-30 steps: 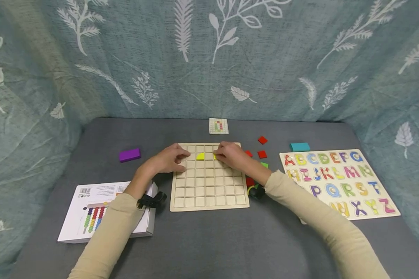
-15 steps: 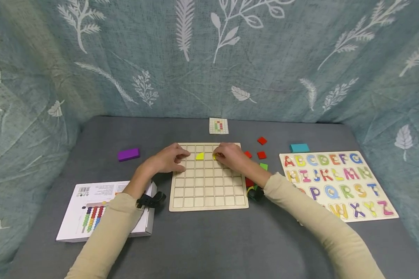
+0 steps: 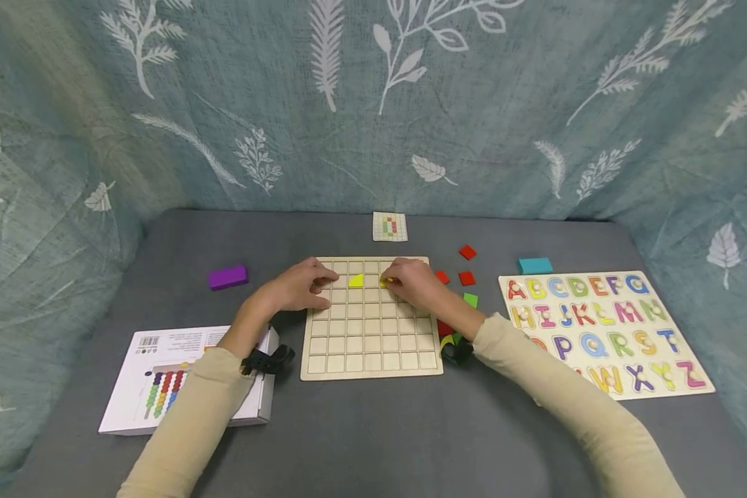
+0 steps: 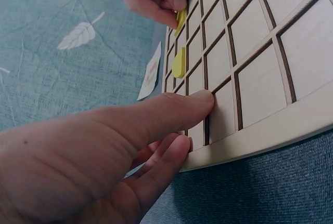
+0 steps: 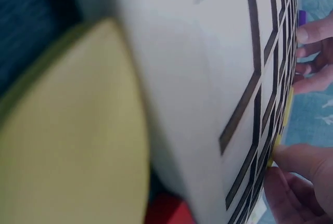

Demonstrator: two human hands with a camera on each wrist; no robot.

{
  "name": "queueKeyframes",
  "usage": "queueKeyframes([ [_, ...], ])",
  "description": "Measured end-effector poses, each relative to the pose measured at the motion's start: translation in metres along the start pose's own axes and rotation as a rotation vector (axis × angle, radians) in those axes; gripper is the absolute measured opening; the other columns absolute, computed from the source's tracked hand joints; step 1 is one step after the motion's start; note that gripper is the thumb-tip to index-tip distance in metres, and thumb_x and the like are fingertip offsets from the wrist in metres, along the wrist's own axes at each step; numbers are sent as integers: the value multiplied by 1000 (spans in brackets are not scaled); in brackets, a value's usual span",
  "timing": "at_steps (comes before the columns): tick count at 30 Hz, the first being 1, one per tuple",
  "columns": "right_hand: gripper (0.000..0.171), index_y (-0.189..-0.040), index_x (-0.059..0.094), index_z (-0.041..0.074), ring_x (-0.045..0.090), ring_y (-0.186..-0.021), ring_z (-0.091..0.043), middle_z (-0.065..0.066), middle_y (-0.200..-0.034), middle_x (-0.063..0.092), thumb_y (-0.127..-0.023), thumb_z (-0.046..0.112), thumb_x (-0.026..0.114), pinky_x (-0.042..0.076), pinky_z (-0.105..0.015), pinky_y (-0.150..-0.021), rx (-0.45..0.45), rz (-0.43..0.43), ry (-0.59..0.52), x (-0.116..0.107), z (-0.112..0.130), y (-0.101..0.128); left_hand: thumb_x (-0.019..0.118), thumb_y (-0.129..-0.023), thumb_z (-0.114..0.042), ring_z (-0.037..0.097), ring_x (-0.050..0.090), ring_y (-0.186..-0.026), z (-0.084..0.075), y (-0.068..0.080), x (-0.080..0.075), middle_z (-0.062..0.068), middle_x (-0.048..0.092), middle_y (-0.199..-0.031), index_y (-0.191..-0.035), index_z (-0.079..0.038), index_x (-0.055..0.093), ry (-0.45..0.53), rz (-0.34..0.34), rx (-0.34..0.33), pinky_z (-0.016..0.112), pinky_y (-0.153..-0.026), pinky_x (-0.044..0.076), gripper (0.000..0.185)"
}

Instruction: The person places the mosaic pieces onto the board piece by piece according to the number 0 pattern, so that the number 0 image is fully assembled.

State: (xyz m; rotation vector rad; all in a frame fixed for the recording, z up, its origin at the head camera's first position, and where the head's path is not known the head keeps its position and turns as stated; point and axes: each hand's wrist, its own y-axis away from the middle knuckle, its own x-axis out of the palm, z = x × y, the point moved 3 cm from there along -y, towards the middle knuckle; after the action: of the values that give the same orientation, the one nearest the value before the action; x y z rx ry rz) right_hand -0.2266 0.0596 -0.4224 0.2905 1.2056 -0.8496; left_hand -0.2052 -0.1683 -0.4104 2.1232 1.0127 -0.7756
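A square wooden grid board [image 3: 373, 377] lies at the middle of the table. My left hand [image 3: 295, 285] rests at its upper left side, thumb and fingertips touching the board; the left wrist view shows the thumb tip on a grid bar. My right hand [image 3: 413, 280] pinches a small yellow tile [image 4: 180, 20] over the second row from the top, most of it hidden by the fingers. Another yellow tile, a quarter circle [image 3: 356, 281], sits in a cell of that same row, between the two hands.
Red tiles [image 3: 467, 278] and green ones [image 3: 470, 299] lie right of the board, some under the right forearm. A pattern card [image 3: 389, 227] is behind it. An alphabet puzzle [image 3: 604, 332] and teal block [image 3: 535, 265] lie right; a purple block [image 3: 227, 277] and white box [image 3: 140, 360] left.
The right fingers shift very slightly with the yellow tile at the same spot on the board. The left hand stays in place.
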Motion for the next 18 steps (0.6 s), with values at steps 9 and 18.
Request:
queueKeyframes([
  [9, 13, -96, 78, 5, 65, -79, -20, -10, -91, 68, -84, 5, 73, 51, -27, -65, -9, 58, -2, -5, -1, 1, 68, -89, -9, 26, 51, -104, -1, -2, 1, 19, 46, -120, -140, 4, 47, 28, 5, 25, 40, -94, 45, 56],
  [18, 13, -97, 77, 3, 63, -77, -20, -12, -96, 68, -85, 2, 71, 50, -25, -64, -67, 105, -37, -7, -5, 0, 67, -90, -8, 26, 50, -103, -2, -1, 1, 19, 45, -119, -140, 5, 46, 42, 12, 15, 39, -93, 45, 56],
])
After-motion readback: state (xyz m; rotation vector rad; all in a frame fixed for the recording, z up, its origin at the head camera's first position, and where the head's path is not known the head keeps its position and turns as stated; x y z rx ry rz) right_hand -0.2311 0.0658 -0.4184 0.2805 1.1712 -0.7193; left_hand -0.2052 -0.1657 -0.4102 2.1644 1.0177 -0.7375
